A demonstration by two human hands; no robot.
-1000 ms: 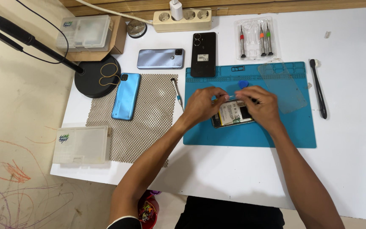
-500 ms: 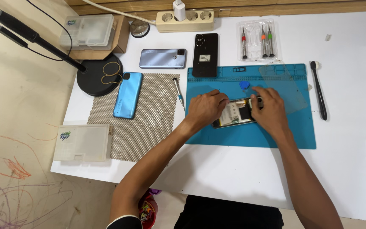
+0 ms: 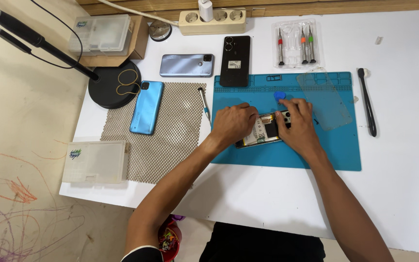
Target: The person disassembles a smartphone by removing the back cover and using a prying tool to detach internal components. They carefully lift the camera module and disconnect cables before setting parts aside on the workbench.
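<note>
Head cam view: both hands on an opened phone (image 3: 264, 132) w/ its back off, lying on the blue repair mat (image 3: 287, 155) mid-table. Left hand (image 3: 233, 124) presses down on the phone's left end, fingers curled over it, pinning rather than gripping. Right hand (image 3: 298, 127) covers the camera end, fingertips on the edge; can't tell if it's pinching anything. Blue pick (image 3: 279, 96) sits just above, clear cover (image 3: 324, 100) to the right, screwdriver (image 3: 204, 102) on the mat's left edge. IMO keep the left hand flat & steady, work the right w/ light pressure only so the board and flex cables don't get stressed.
</note>
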